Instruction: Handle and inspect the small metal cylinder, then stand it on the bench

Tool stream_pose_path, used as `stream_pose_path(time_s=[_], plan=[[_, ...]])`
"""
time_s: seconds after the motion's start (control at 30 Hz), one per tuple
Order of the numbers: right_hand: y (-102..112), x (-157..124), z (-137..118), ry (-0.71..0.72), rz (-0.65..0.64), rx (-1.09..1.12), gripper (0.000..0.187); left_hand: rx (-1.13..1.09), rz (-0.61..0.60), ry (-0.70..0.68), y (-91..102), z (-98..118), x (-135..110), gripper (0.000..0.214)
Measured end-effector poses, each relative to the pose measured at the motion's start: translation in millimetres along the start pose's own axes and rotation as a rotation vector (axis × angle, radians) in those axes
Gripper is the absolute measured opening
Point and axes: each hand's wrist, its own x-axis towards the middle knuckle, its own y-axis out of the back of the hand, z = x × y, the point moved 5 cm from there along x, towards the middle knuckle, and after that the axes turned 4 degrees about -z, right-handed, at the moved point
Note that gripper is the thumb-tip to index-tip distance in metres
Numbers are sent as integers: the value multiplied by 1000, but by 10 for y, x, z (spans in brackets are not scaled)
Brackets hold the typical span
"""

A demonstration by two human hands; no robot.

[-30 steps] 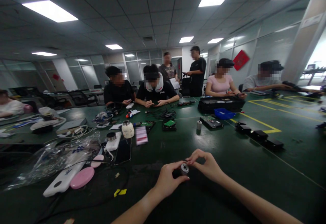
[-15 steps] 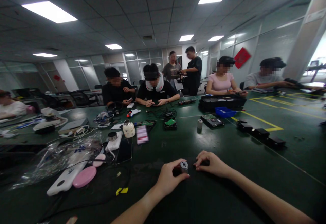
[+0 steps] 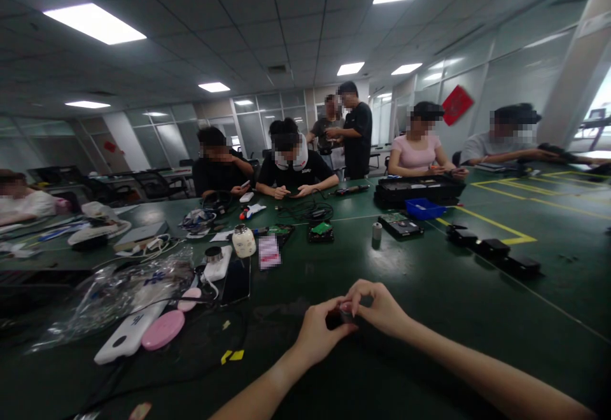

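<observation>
Low in the middle of the view, my two hands meet just above the dark green table (image 3: 429, 293). My left hand (image 3: 319, 336) is curled round a small dark object with a round metal cap (image 3: 344, 310). My right hand (image 3: 377, 308) arches over that cap, thumb and fingertips pinched on its top. Most of the object is hidden between my fingers.
A pink disc (image 3: 163, 338), a white handheld device (image 3: 126, 338) and a plastic bag (image 3: 114, 293) lie at my left. A phone (image 3: 236, 281), a white jar (image 3: 244, 240), circuit boards, a small metal cylinder (image 3: 377, 231) and black boxes (image 3: 494, 249) sit further out. Several people sit opposite.
My right hand had dropped to the table beside the capped object half a second ago; now it is back over the cap, pinching it. My left hand has kept its hold.
</observation>
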Motion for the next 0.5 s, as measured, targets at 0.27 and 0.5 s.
stream_pose_path(time_s=[0.27, 0.5], plan=[[-29, -43, 14, -19, -4, -24, 13, -8, 5, -19, -21, -31, -11, 49], [20, -178, 127, -27, -6, 133, 28, 60, 156, -74, 38, 62, -36, 30]])
